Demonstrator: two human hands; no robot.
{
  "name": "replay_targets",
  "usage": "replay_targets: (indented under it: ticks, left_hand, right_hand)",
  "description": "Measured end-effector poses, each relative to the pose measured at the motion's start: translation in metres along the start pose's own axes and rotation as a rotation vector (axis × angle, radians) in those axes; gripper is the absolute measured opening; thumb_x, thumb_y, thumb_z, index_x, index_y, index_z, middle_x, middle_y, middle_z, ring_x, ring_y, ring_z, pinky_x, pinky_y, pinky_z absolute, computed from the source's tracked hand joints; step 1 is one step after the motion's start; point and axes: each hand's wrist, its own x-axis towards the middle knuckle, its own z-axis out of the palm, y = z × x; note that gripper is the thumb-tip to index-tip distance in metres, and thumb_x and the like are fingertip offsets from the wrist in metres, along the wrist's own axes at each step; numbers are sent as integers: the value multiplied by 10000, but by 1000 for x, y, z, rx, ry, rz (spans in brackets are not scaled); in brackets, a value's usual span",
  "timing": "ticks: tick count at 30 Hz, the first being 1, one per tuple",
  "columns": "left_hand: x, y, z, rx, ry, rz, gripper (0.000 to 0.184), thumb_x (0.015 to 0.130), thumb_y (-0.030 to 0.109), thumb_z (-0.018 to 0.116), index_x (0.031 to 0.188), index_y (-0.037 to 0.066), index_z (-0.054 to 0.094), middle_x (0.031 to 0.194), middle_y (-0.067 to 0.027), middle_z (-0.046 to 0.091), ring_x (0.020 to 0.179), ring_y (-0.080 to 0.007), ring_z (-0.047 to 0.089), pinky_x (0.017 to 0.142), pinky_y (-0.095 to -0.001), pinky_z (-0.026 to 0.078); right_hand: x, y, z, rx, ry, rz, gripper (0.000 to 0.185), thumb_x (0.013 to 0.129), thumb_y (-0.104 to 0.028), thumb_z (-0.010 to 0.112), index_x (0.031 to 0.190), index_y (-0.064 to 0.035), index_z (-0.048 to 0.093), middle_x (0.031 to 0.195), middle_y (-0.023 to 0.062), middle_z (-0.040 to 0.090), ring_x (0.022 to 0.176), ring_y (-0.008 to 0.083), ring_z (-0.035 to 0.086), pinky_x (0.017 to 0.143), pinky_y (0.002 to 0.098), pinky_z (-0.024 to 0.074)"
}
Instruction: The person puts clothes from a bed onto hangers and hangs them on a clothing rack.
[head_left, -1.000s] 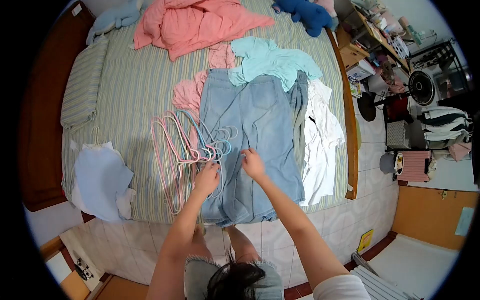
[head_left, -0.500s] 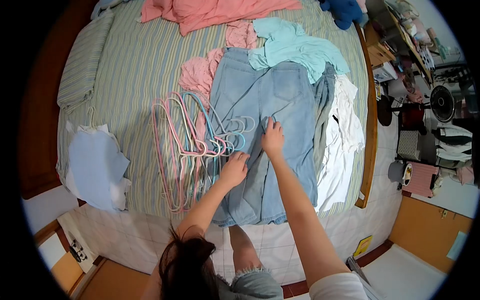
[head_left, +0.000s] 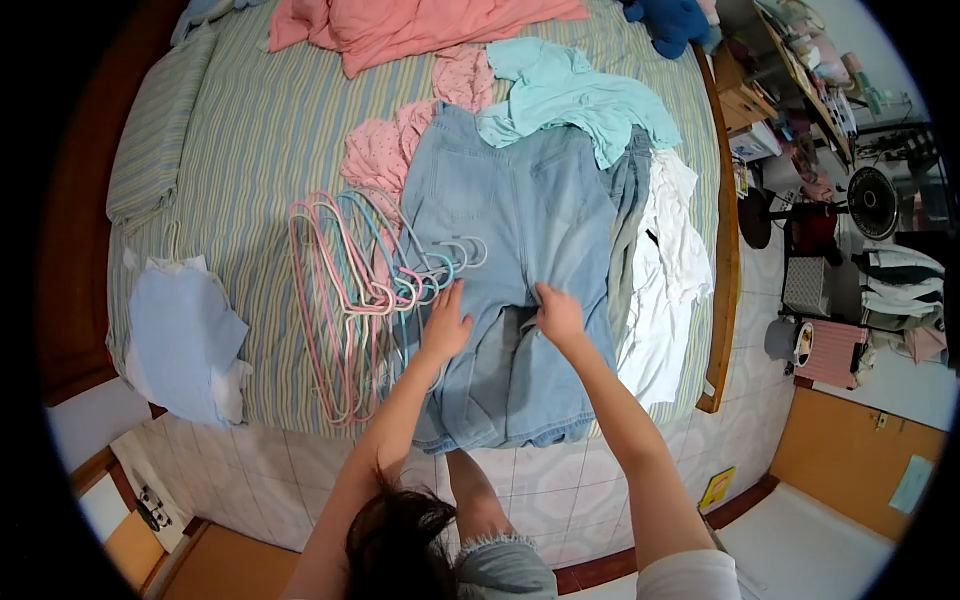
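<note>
Blue denim jeans point(head_left: 470, 190) lie on the striped bed, legs toward me. My right hand point(head_left: 559, 314) is closed on the denim near the crotch, where the cloth lifts into a fold. Flat on the left leg rests my left hand point(head_left: 446, 325), fingers apart, beside the hooks of a bunch of pink, white, blue and grey hangers point(head_left: 340, 300). A mint shirt point(head_left: 560, 90) overlaps the waistband. Pink dotted cloth point(head_left: 382, 155) lies left of the jeans, and white clothing point(head_left: 665, 290) is at their right.
On the bed's left are a light blue garment point(head_left: 180, 325) and a folded striped cloth point(head_left: 165, 130). A pink blanket point(head_left: 410, 30) covers the far side. Beyond the wooden bed edge point(head_left: 724, 250) stands a black fan point(head_left: 872, 202).
My right hand has closed on the denim, and a fold has risen between the legs. My left hand has moved left and up toward the hanger hooks, its fingers spread.
</note>
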Motion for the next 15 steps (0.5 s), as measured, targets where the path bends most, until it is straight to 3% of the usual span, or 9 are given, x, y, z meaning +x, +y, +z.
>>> replay_targets:
  ticks: [3, 9, 11, 13, 15]
  left_hand:
    - [6, -1, -6, -52, 12, -25, 653, 779, 119, 548, 1360, 40, 261, 1396, -179, 288, 1286, -347, 270, 1053, -380, 246]
    - [4, -10, -4, 178, -45, -21, 650, 757, 97, 528, 1350, 26, 268, 1390, -181, 295, 1284, -332, 278, 1057, -380, 262]
    - [3, -15, -1, 174, 3, 30, 647, 753, 95, 524, 1344, 14, 274, 1381, -184, 306, 1275, -334, 288, 1058, -385, 255]
    - [6, -19, 4, 184, 31, 79, 643, 743, 80, 520, 1332, -12, 281, 1365, -195, 324, 1260, -340, 304, 1059, -390, 245]
    - [7, -23, 9, 197, 50, 85, 643, 741, 77, 516, 1330, -23, 278, 1362, -202, 326, 1257, -343, 309, 1058, -394, 243]
  right_hand:
    - [-49, -2, -4, 12, -74, -30, 238, 666, -37, 500, 895, -101, 512, 749, 145, 599, 712, 375, 574, 588, 478, 455]
    - [-187, 7, -1, 87, -247, 53, 237, 686, -82, 540, 922, -100, 530, 721, 145, 602, 691, 358, 590, 583, 462, 460]
    - [-230, 19, 5, 56, -348, 103, 284, 674, -86, 543, 958, -106, 535, 755, 151, 604, 703, 362, 587, 584, 466, 459]
    - [-268, 22, 5, 58, -490, 179, 196, 681, -84, 532, 877, -96, 544, 765, 158, 609, 707, 370, 586, 599, 473, 464]
    - [-307, 33, 16, 2, -656, 203, 191, 711, -119, 539, 901, -100, 533, 782, 160, 614, 725, 367, 594, 616, 478, 467]
